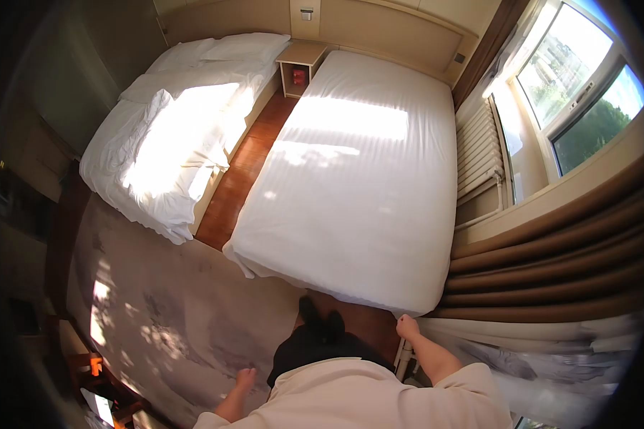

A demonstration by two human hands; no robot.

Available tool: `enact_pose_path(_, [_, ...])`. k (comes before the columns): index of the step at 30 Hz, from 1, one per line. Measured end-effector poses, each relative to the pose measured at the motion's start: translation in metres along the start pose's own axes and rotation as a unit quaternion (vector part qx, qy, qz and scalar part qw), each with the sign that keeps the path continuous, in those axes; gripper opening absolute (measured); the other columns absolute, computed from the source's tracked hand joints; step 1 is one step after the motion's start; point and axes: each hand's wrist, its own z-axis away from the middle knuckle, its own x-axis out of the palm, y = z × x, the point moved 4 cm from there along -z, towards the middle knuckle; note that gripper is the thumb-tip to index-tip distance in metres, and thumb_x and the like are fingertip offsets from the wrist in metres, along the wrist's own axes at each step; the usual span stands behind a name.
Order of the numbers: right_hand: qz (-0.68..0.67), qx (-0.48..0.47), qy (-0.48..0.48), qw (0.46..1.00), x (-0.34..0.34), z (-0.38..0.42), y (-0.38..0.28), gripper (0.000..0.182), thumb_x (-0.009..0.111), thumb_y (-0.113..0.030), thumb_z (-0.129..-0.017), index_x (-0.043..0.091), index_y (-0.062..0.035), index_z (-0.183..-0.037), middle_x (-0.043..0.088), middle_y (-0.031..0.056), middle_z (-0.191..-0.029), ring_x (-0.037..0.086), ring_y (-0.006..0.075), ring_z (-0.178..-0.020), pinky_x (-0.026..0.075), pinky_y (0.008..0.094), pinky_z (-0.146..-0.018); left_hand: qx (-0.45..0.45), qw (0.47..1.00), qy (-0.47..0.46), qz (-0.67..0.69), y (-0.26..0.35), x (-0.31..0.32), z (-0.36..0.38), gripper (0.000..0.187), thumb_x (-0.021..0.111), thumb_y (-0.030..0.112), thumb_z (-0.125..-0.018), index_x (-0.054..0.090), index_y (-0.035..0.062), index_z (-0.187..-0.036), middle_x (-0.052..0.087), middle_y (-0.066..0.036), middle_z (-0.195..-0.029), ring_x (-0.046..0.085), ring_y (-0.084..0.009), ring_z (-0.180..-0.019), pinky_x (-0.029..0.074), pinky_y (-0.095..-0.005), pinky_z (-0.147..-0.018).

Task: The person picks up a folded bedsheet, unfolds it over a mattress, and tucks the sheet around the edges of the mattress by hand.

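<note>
A bed [365, 186] with a smooth white sheet lies in front of me, its near edge close to my legs. At its near right corner, my right hand [407, 327] is closed at the edge of the sheet; what it holds, if anything, is too small to make out. My left hand [246, 377] hangs low over the carpet beside my left hip, away from the bed, and its fingers are too small to read. On the left stands a second bed [114, 150] with rumpled white bedding and pillows [247, 47].
Between the beds is a nightstand [302, 53] holding a red item [298, 76]. At the right are a radiator [479, 146], a window [565, 57] and brown curtains [551, 279]. Patterned carpet [193, 307] covers the floor at the left, near an orange object [95, 366].
</note>
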Motion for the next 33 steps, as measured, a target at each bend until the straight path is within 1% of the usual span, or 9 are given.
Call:
enact_pose_path(2, [-0.013, -0.006, 0.003, 1.000, -0.007, 0.000, 0.006, 0.027, 0.057, -0.019, -0.088, 0.066, -0.0064, -0.110, 0.068, 0.0235, -0.110, 0.063, 0.0429, -0.106, 0.051, 0.0499, -0.092, 0.029, 0.999, -0.018, -0.019, -0.033, 0.017, 0.006, 0.038, 0.054, 0.033, -0.093, 0.073, 0.0001, -0.083, 0.072, -0.016, -0.079, 0.071, -0.0276, -0.077, 0.054, -0.0412, -0.070])
enact_pose_path(8, [0.064, -0.066, -0.047, 0.995, -0.007, -0.015, -0.025, 0.038, 0.066, -0.019, -0.080, 0.063, -0.0091, -0.116, 0.069, 0.0194, -0.113, 0.066, 0.0370, -0.104, 0.054, 0.0449, -0.087, -0.074, 0.985, 0.046, 0.147, -0.058, 0.042, 0.101, 0.030, 0.058, 0.024, -0.092, 0.073, -0.0020, -0.096, 0.074, -0.016, -0.091, 0.071, -0.0272, -0.080, 0.055, -0.0383, -0.072])
enact_pose_path(11, [0.076, -0.125, -0.052, 0.988, 0.014, -0.027, -0.067, 0.040, 0.070, -0.019, -0.079, 0.063, -0.0078, -0.117, 0.071, 0.0166, -0.105, 0.069, 0.0323, -0.096, 0.055, 0.0417, -0.081, -0.170, 0.963, 0.070, 0.195, -0.017, 0.002, 0.169, 0.028, 0.061, 0.021, -0.089, 0.072, -0.0029, -0.097, 0.074, -0.015, -0.091, 0.070, -0.0267, -0.080, 0.053, -0.0379, -0.071])
enact_pose_path(15, [0.096, -0.195, -0.072, 0.974, 0.062, -0.067, -0.129, 0.036, 0.069, -0.016, -0.081, 0.064, -0.0068, -0.116, 0.072, 0.0133, -0.083, 0.070, 0.0235, -0.071, 0.058, 0.0383, -0.066, -0.201, 0.963, -0.005, 0.178, -0.100, 0.007, 0.157, 0.032, 0.069, 0.026, -0.087, 0.073, -0.0011, -0.104, 0.073, -0.017, -0.098, 0.070, -0.0262, -0.088, 0.054, -0.0376, -0.074])
enact_pose_path(19, [0.137, -0.206, -0.112, 0.963, 0.123, -0.071, -0.216, 0.033, 0.068, -0.013, -0.081, 0.064, -0.0047, -0.113, 0.071, 0.0122, -0.083, 0.069, 0.0210, -0.065, 0.059, 0.0352, -0.060, -0.219, 0.954, 0.048, 0.197, -0.212, 0.022, 0.137, 0.034, 0.071, 0.033, -0.089, 0.074, 0.0052, -0.109, 0.072, -0.014, -0.112, 0.068, -0.0262, -0.103, 0.055, -0.0374, -0.083])
enact_pose_path(23, [0.128, -0.223, -0.152, 0.954, 0.198, -0.032, -0.352, 0.033, 0.069, -0.015, -0.082, 0.064, -0.0035, -0.112, 0.071, 0.0116, -0.084, 0.068, 0.0200, -0.065, 0.058, 0.0354, -0.058, -0.187, 0.969, 0.049, 0.155, -0.298, -0.021, 0.124, 0.037, 0.067, 0.040, -0.091, 0.075, 0.0097, -0.110, 0.071, -0.012, -0.116, 0.067, -0.0292, -0.108, 0.053, -0.0383, -0.092])
enact_pose_path(25, [0.123, -0.321, -0.170, 0.923, 0.237, -0.001, -0.419, 0.036, 0.070, -0.018, -0.084, 0.063, -0.0029, -0.117, 0.071, 0.0104, -0.085, 0.069, 0.0188, -0.068, 0.056, 0.0336, -0.058, -0.201, 0.966, 0.028, 0.160, -0.313, -0.086, 0.128, 0.039, 0.063, 0.044, -0.092, 0.075, 0.0108, -0.111, 0.072, -0.013, -0.114, 0.067, -0.0302, -0.108, 0.053, -0.0389, -0.093])
enact_pose_path(29, [0.051, -0.358, -0.272, 0.892, 0.255, 0.124, -0.558, 0.036, 0.068, -0.019, -0.088, 0.063, -0.0027, -0.120, 0.073, 0.0105, -0.089, 0.070, 0.0179, -0.071, 0.056, 0.0323, -0.063, -0.218, 0.958, 0.128, 0.138, -0.342, -0.193, 0.076, 0.039, 0.058, 0.041, -0.095, 0.072, 0.0075, -0.112, 0.071, -0.015, -0.112, 0.067, -0.0321, -0.106, 0.052, -0.0390, -0.092])
enact_pose_path(33, [0.111, -0.371, -0.258, 0.885, 0.268, 0.132, -0.609, 0.035, 0.069, -0.030, -0.085, 0.069, -0.0065, -0.112, 0.074, 0.0156, -0.098, 0.071, 0.0314, -0.095, 0.055, 0.0407, -0.086, -0.172, 0.933, 0.196, 0.247, -0.301, -0.301, 0.015, 0.030, 0.054, 0.027, -0.098, 0.070, 0.0075, -0.113, 0.072, -0.014, -0.108, 0.067, -0.0296, -0.101, 0.052, -0.0400, -0.091])
